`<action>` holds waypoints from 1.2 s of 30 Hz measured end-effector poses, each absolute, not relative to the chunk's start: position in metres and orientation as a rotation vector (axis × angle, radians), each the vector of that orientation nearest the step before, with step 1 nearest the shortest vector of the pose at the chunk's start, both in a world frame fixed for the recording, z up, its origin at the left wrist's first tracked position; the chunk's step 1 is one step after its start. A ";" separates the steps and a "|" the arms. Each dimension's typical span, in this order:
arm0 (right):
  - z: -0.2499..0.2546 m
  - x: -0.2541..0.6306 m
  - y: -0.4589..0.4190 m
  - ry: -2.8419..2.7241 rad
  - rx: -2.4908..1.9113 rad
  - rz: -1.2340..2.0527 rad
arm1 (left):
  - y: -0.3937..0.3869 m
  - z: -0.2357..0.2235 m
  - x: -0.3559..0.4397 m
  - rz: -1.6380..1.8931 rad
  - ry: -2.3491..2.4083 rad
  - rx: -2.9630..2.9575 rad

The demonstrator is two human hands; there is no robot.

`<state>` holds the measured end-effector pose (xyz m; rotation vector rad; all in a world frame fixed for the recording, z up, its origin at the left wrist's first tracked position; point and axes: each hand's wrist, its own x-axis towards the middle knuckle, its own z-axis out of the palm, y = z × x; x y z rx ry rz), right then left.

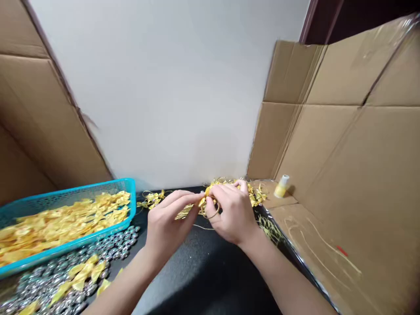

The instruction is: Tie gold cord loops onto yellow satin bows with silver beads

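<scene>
Our left hand (171, 218) and right hand (232, 213) pinching a yellow ribbon (202, 202), lower centre of the frame, gold ring (218, 210) against the right hand, blue basket (131, 199) at lower left

Bare worktop (206, 271) lies open between the person's forearms (275, 275), a lane closed off at its far end where the left hand (170, 223) and right hand (231, 214) meet around a yellow ornament (207, 191). Past them, gold flowers (152, 199) crowd the far edge beneath a pale wall (170, 87). A blue basket (133, 199) bars the far left corner; beads (114, 249) and loose yellow petals (83, 273) block the left side. Green strands (271, 229) lie along the right edge, beyond which cardboard flooring (305, 236) leaves room beside a small bottle (280, 187), up to an upright cardboard panel (354, 148).
</scene>
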<state>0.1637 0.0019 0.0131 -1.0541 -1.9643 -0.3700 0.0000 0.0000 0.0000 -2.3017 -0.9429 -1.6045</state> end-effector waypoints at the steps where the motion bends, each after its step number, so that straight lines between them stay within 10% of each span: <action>1: 0.013 0.163 0.002 -1.984 -1.053 -0.388 | 0.000 0.000 0.000 -1.584 -0.934 -2.311; 17: 0.007 0.168 0.017 -1.884 -0.895 0.060 | 0.006 0.000 -0.002 -2.101 -1.449 -2.592; 36: 0.010 0.162 -0.001 -1.921 -0.855 -0.240 | -0.012 0.005 0.000 -1.398 -0.806 -2.157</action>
